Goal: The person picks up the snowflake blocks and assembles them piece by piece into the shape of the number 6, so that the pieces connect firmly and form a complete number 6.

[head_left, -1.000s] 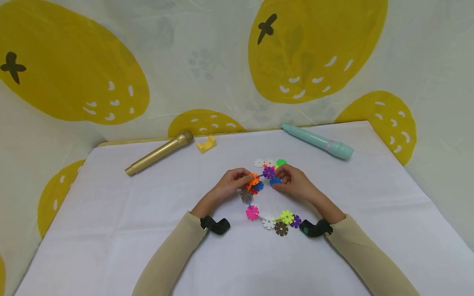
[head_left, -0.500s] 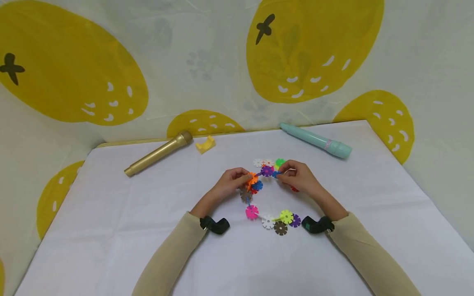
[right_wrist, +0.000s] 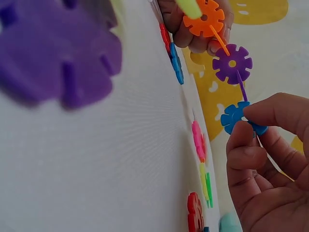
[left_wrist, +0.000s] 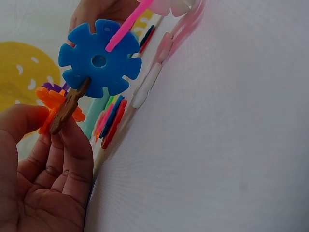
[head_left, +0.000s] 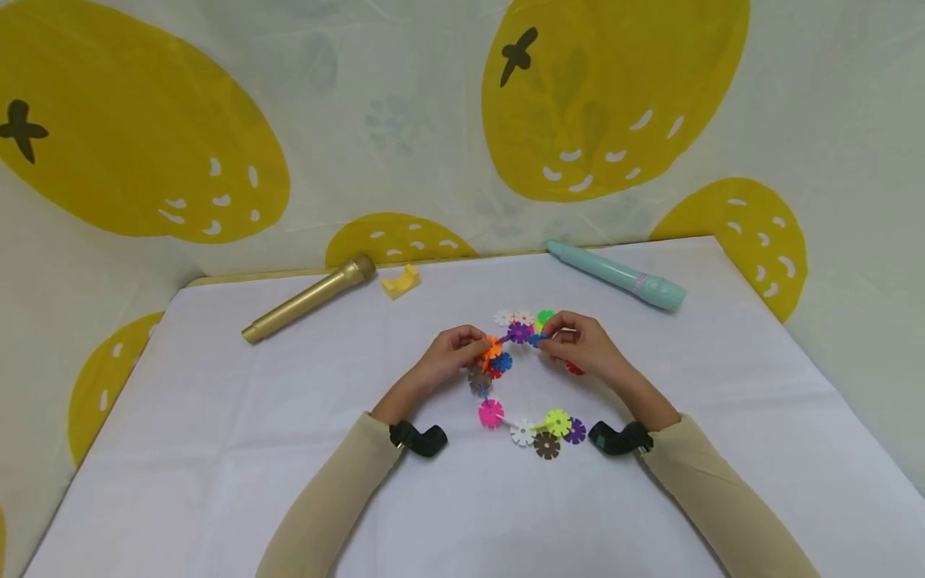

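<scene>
A chain of notched plastic discs curves across the table. My left hand (head_left: 454, 353) pinches an orange disc (head_left: 493, 348) in it. Beyond that, a purple disc (head_left: 519, 333) links toward a blue disc (right_wrist: 234, 116), which my right hand (head_left: 581, 345) pinches between thumb and fingers. In the right wrist view the blue disc meets an upright purple disc's edge; fingers cover part of it. From the left hand the chain runs nearer through a brown disc (left_wrist: 67, 108), another blue disc (left_wrist: 99, 60), a pink disc (head_left: 491, 413), a white disc (head_left: 523, 432) and a yellow-green disc (head_left: 559, 422).
Loose discs lie behind the hands, including a green disc (head_left: 545, 318) and white discs (head_left: 503, 319). A red disc (head_left: 574, 368) lies beneath the right hand. Farther back are a gold microphone (head_left: 311, 299), a yellow curved piece (head_left: 401, 282) and a mint microphone (head_left: 617, 275).
My right hand has shifted slightly away from me, bringing the blue disc up beside the purple one and uncovering the red disc. The left hand has kept its pinch, nearly still.
</scene>
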The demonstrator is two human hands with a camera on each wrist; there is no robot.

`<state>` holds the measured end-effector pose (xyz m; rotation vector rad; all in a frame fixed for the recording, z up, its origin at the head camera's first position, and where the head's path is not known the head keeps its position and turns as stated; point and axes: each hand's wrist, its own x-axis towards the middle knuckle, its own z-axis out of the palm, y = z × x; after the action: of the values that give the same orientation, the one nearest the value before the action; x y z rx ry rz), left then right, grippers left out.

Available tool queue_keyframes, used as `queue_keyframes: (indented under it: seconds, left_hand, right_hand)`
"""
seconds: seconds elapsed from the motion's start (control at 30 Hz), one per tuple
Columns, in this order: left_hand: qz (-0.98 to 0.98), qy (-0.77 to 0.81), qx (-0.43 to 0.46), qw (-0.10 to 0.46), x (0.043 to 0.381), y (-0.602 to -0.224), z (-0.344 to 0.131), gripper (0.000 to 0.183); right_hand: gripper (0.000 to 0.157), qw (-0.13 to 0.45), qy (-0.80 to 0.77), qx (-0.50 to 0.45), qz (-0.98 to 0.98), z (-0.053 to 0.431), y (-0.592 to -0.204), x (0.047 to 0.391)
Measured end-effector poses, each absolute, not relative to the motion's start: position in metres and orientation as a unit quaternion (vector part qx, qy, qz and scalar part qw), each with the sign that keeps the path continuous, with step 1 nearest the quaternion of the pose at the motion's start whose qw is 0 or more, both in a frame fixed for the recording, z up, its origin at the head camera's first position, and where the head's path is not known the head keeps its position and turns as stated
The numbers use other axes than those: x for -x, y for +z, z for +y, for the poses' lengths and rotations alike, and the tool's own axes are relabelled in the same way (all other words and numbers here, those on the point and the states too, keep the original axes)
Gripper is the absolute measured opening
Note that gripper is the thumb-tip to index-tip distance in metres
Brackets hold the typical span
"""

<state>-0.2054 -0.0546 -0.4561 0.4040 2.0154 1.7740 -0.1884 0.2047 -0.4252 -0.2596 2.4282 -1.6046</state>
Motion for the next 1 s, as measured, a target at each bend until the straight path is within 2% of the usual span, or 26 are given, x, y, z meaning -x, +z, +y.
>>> queue_keyframes:
  seconds: [0.6, 1.0]
  left_hand:
    - [0.729, 0.624, -0.18, 0.216, 0.2062, -0.4571, -0.0544, 0.019]
    - [0.733, 0.617, -0.185, 0.216, 0.2063, -0.4567, -0.0556, 0.023]
  right_hand:
    - [0.02, 0.054, -0.528, 0.131, 0.837, 0.2038, -0.4248, 0.1856]
    - [0.018, 0.035, -0.521, 0.213, 0.826, 0.2031, -0.4303, 0.1867]
